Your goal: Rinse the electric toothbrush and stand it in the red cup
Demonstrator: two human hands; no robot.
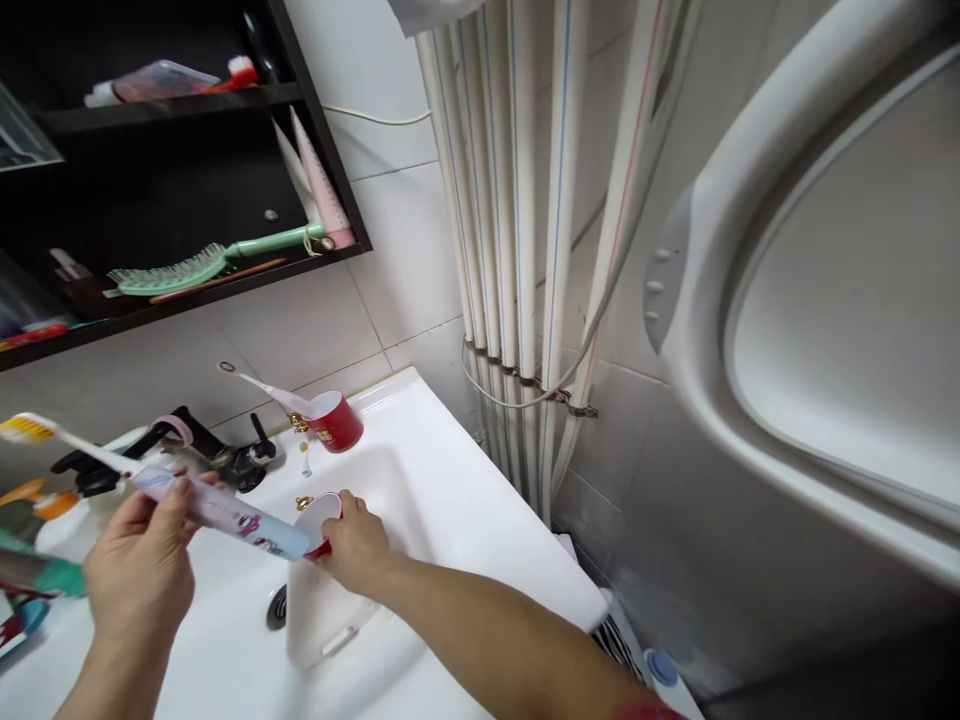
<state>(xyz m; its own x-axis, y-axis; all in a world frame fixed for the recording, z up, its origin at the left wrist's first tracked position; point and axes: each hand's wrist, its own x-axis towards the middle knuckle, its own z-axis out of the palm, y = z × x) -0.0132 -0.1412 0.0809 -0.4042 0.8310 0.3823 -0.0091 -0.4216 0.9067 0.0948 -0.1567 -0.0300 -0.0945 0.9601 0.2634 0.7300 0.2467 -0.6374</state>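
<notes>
Lilac fading to pale blue, with small cartoon prints, the slim cylindrical handle of an electric toothbrush (240, 518) runs slantwise across the head view, held in the left hand (142, 565). That hand's thumb and fingers pinch the upper part of the handle; the white neck and yellow-bristled head point up to the left, the base down to the right. The right hand (364, 545) has its fingers closed on the side and rim of a red cup with a white inside (320, 508), tilted over the white, glossy washbasin (480, 530). The toothbrush's base overlaps the cup's mouth, but whether it sits inside or just in front I cannot tell.

Behind the held cup, on the basin's back ledge, stands a second red cup, shiny with gold lettering (343, 425), with a slender white and pale pink brush-like stick (289, 398) leaning out of it. A loose small brush head (305, 460) lies near it. Further left is a black faucet (244, 465), and an orange pump top (56, 503) shows behind the left hand.

Above, a black open wall cabinet (210, 120) carries a mint-green plastic hairbrush (180, 270) and a pink tapered tube (322, 180). White plastic pipes with blue and red stripes (525, 200) run down the tiled corner. A large, rounded white plastic casing (697, 280) fills the right side.
</notes>
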